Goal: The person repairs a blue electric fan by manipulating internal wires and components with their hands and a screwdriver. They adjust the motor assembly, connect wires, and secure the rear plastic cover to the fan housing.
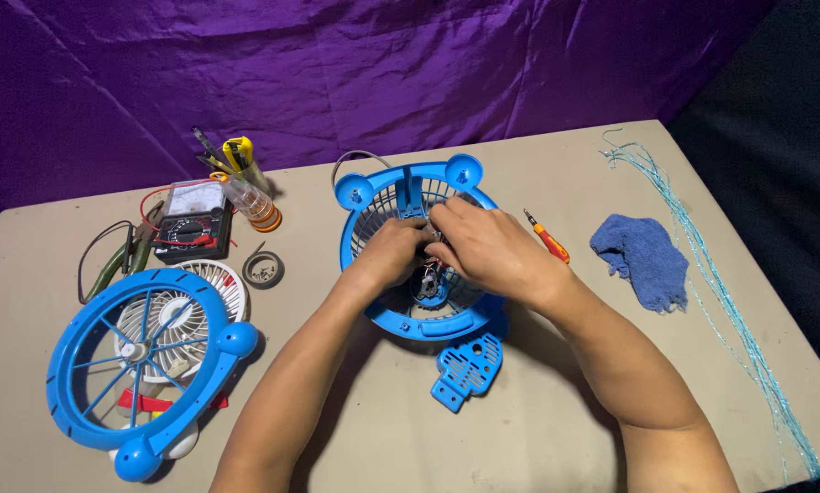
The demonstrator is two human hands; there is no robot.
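Observation:
Both my hands meet over the middle of a blue round fan housing (362, 196) with a grey rear grille, lying flat on the table. My left hand (390, 255) has its fingers curled on the small metal part at the housing's centre (427, 283). My right hand (487, 246) covers the same spot from the right, fingers pinched down on it. What exactly each finger grips is hidden by the hands.
A blue front guard ring (86, 315) lies at left over a white fan blade (211, 274). A multimeter (191, 224), pliers (122, 256), a clear tube (250, 201), a small ring (263, 269), an orange screwdriver (548, 239), a blue cloth (642, 256), blue threads (729, 310) and a blue cover plate (469, 365) also lie about.

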